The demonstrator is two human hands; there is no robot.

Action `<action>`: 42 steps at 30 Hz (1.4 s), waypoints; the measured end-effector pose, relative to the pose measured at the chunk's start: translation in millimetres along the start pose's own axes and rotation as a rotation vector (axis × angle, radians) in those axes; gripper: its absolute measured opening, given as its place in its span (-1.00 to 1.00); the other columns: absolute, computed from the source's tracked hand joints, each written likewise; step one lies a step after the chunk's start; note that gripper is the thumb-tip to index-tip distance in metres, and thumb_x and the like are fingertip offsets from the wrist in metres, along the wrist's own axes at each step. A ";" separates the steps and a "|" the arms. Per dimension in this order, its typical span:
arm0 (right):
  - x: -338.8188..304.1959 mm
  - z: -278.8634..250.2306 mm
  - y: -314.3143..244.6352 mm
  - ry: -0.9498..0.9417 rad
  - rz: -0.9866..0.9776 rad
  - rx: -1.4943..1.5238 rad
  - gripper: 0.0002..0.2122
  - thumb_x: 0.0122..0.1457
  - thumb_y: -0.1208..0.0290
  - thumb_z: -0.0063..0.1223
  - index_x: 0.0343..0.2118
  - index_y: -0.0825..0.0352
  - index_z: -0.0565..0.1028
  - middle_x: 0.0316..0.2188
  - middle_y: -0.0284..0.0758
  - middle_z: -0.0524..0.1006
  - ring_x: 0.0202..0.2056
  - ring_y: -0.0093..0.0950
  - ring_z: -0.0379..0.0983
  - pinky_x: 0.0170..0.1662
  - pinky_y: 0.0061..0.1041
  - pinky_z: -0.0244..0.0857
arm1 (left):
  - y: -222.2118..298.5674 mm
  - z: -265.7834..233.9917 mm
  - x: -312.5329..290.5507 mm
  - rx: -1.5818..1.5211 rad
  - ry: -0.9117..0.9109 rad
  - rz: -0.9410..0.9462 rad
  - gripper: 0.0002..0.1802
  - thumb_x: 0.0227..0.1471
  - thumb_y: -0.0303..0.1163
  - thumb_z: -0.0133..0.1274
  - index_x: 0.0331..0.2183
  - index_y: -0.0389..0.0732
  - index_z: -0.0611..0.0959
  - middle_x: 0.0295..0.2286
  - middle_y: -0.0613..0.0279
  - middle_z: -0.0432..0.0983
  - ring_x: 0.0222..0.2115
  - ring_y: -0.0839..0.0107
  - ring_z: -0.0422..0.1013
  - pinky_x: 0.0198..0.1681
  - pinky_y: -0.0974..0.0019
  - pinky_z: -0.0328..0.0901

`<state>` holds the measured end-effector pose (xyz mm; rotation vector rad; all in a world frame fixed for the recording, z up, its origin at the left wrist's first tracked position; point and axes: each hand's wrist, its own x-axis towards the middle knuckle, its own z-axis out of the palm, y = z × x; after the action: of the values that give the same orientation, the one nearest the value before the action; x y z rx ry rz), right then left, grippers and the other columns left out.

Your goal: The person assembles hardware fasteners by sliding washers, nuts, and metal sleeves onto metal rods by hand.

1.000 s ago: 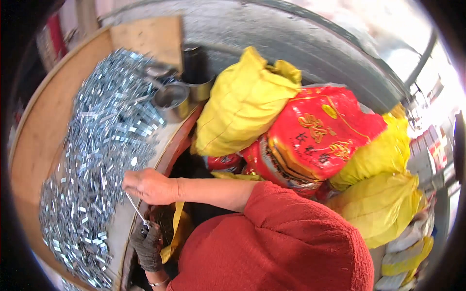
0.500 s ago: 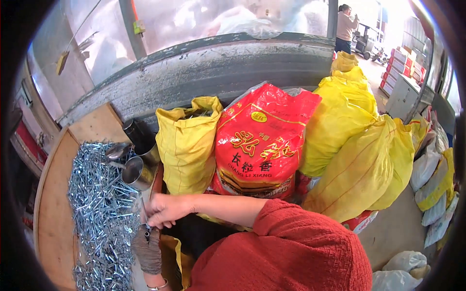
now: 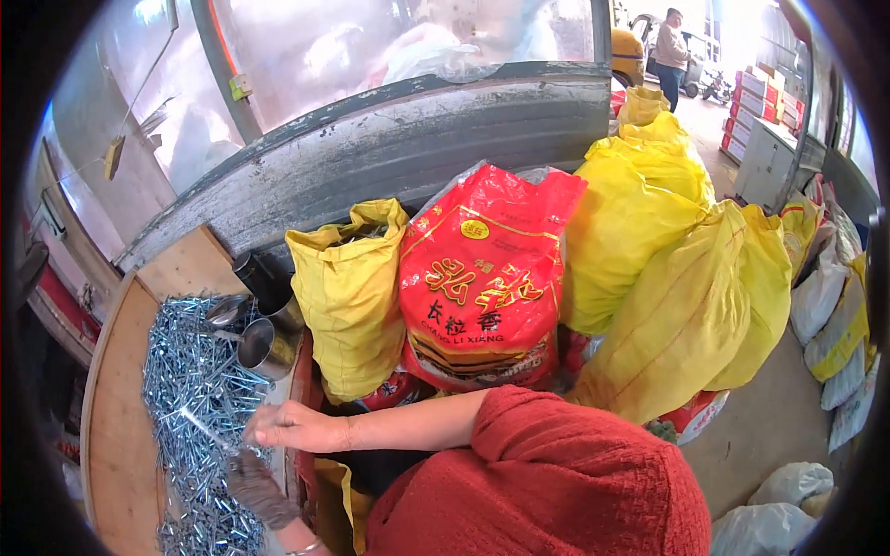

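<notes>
1. Right hand (image 3: 295,427): bare, reaching across the body from a red sleeve (image 3: 547,473), fingers closed around the near end of a long silver nail (image 3: 206,428).
2. Left hand (image 3: 258,486): in a dark glove, low at the frame's edge just under the right hand; fingers seemingly curled, though whether gripping anything cannot be told at this blurred rim.
3. Long silver nail: slanting up and to the left from the right hand's fingertips, lying over the nail heap (image 3: 190,408).
4. Nail heap: a thick spread of shiny metal nails covering a wooden tray (image 3: 109,435) at the left.
5. Metal cups (image 3: 264,343): standing at the far end of the heap, against the tray's upper corner.
6. Yellow sack (image 3: 350,292), open at the top, just right of the cups; red printed bag (image 3: 487,278) beside it; further yellow sacks (image 3: 686,278) piled to the right.
</notes>
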<state>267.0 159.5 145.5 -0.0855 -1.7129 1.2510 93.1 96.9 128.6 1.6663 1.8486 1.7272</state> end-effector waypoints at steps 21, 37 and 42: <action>9.0 -5.3 -15.8 0.196 0.077 -0.583 -0.64 0.16 0.15 -0.02 -0.53 0.42 0.39 -0.65 -0.03 0.39 -0.52 -0.08 0.40 -0.42 -0.25 0.26 | 25.2 24.7 -28.3 0.180 -0.157 0.299 -0.75 -0.04 -0.39 0.09 -0.58 -0.33 0.43 -0.71 0.05 0.26 -0.70 0.17 0.15 -0.63 0.14 0.06; 6.1 10.7 -8.1 -0.038 0.186 -0.719 -0.53 0.10 0.02 -0.01 -0.66 0.41 0.44 -0.70 -0.04 0.38 -0.60 -0.08 0.38 -0.51 -0.23 0.27 | 37.6 -11.9 -58.6 0.530 -0.155 0.113 -0.73 0.02 -0.28 0.07 -0.46 -0.34 0.51 -0.62 -0.10 0.40 -0.59 0.00 0.34 -0.52 0.05 0.18; -6.8 32.3 25.5 -0.186 0.192 -0.637 -0.60 0.12 0.09 -0.01 -0.59 0.40 0.45 -0.67 -0.08 0.40 -0.59 -0.17 0.40 -0.50 -0.30 0.27 | 33.5 -21.1 -80.3 0.634 0.002 0.298 -0.76 0.00 -0.34 0.06 -0.26 -0.23 0.56 -0.39 -0.06 0.48 -0.42 -0.05 0.41 -0.35 0.05 0.30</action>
<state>235.6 145.4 121.9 -0.5339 -2.2551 0.8175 130.1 16.3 116.5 2.2512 2.4227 1.2831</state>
